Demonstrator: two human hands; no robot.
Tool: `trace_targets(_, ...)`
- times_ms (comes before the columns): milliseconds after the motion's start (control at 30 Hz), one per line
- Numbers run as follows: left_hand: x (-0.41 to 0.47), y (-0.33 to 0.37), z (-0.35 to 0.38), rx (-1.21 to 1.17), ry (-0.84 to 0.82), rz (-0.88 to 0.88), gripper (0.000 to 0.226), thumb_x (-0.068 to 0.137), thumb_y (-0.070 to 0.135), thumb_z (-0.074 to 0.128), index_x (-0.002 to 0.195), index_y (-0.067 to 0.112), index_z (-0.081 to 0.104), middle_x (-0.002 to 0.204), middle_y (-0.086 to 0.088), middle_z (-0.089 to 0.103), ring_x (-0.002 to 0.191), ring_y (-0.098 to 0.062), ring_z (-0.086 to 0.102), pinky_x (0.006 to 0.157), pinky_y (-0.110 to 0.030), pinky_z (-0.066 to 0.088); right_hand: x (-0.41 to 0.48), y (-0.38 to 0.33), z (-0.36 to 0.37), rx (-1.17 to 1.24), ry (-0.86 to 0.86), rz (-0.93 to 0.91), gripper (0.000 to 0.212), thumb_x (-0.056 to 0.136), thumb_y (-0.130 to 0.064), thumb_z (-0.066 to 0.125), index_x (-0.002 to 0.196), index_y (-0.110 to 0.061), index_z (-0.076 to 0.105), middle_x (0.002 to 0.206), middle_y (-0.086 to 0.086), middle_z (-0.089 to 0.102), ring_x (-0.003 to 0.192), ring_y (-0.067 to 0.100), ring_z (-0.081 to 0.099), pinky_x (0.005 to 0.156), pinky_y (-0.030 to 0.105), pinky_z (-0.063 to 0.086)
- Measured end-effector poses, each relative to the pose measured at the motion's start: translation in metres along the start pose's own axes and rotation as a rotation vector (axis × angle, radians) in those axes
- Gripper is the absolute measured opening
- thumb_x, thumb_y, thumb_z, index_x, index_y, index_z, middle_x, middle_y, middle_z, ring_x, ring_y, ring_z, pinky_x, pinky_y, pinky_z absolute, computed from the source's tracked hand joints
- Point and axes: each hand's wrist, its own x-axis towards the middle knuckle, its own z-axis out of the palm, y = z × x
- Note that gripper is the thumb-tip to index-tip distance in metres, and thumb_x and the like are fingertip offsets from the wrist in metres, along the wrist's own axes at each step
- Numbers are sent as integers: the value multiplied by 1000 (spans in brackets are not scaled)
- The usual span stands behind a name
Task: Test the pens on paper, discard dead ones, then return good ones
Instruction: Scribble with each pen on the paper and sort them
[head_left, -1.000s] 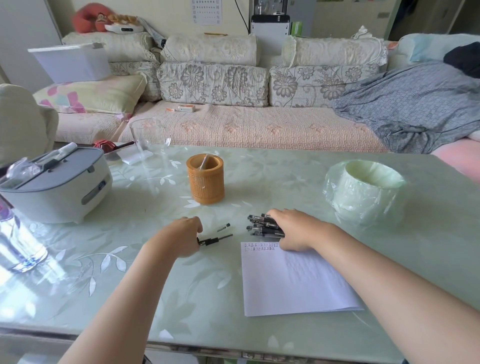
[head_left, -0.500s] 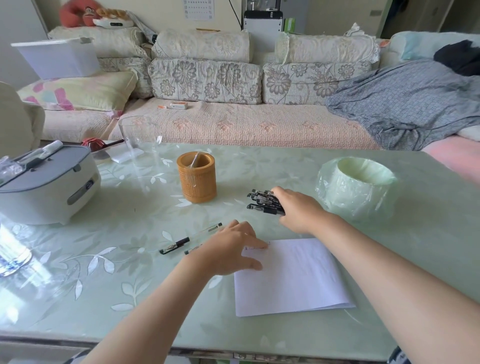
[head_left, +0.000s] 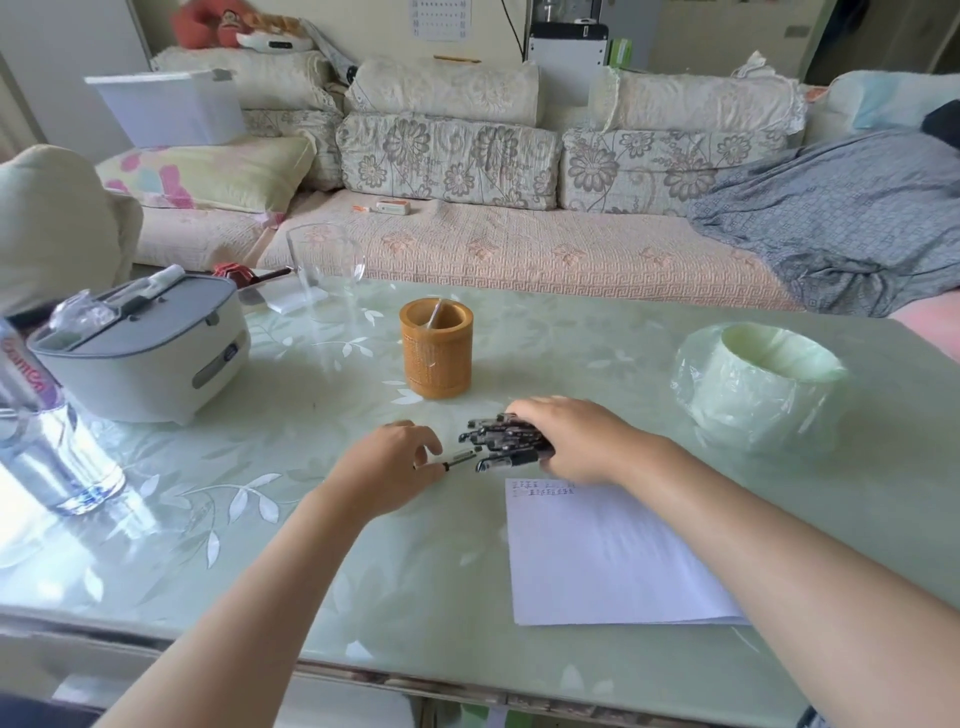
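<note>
Left hand, off the white paper sheet, pinches one black pen; right hand clamps the black-pen bundle; tugging could scatter it.

The right hand is covering the far half of the bundle of pens, leaving their number impossible to tell. The fingers of the left hand are pinching a single pen and hiding most of its barrel. The handwriting on the paper is showing too small to read. The picture's left edge is cutting off the water bottle.
</note>
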Motion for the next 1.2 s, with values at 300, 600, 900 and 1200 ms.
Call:
trace_targets(300,1,-30,-10,-70,32,-121,27,89,25,63,115,20,68,101,-1,64,93,-19,58,82,-26,44,32,-60,24,-174,-61,-225,60,76,0,53,130,-27,49,121,-2,56,118,22,46,98,36,34)
trace_targets(600,-18,-19,-22,-349,-88,-117,39,96,16,45,133,24,55,134,1,52,122,-20,50,102,-31,37,56,-81,33,-147,-25,-255,61,80,0,54,134,-27,50,120,3,53,119,25,42,98,35,33)
trace_targets(900,-34,-9,-20,-34,-257,-10,94,77,67,62,151,44,10,154,14,22,142,-15,17,115,-38,21,35,-46,20,32,30,-51,54,67,-41,78,117,-40,57,112,-8,50,108,13,45,91,31,39)
trace_targets(1200,-26,-2,-11,51,-237,-11,52,99,43,38,146,55,20,161,12,13,147,-14,6,116,-43,16,31,-40,26,119,-36,23,12,77,-36,74,87,-35,67,97,-12,56,94,8,56,78,28,45)
